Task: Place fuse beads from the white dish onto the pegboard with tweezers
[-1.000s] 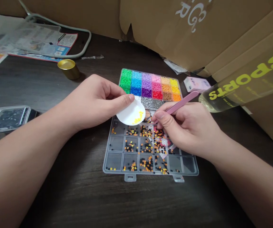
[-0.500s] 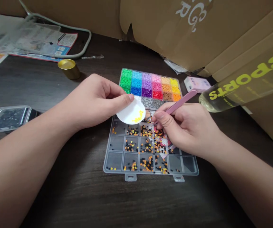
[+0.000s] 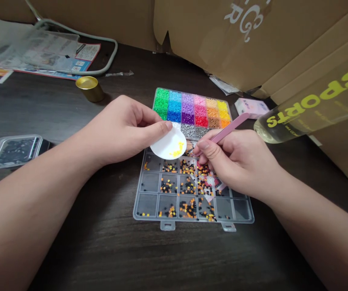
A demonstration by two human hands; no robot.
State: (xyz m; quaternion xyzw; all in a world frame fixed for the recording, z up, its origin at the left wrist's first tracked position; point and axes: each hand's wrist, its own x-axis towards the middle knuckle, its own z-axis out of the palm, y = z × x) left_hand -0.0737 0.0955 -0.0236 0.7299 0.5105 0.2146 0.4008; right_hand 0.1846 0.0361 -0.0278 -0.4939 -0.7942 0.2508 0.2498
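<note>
My left hand (image 3: 128,131) pinches the edge of a small round white dish (image 3: 161,146) between thumb and fingers. Yellow fuse beads (image 3: 178,149) lie at the dish's right side. In my right hand (image 3: 237,161) are pink tweezers (image 3: 230,124), with the wide end pointing up and right. Their tips are by the dish's right side, partly hidden by my fingers. Both hands hover over an open clear bead box (image 3: 148,204). Its far half holds beads sorted by colour; loose black, orange and yellow beads (image 3: 188,208) are scattered in the near half's compartments.
A gold cup (image 3: 93,92) stands left of the box. A clear tub with dark pieces (image 3: 14,151) sits beyond my left forearm. At right are a small pink box (image 3: 251,107) and a tilted bottle marked SPORTS (image 3: 307,107). Cardboard (image 3: 198,48) walls the back.
The whole view has shifted very slightly. Both hands, the dish and the tweezers keep nearly the same pose over the box.
</note>
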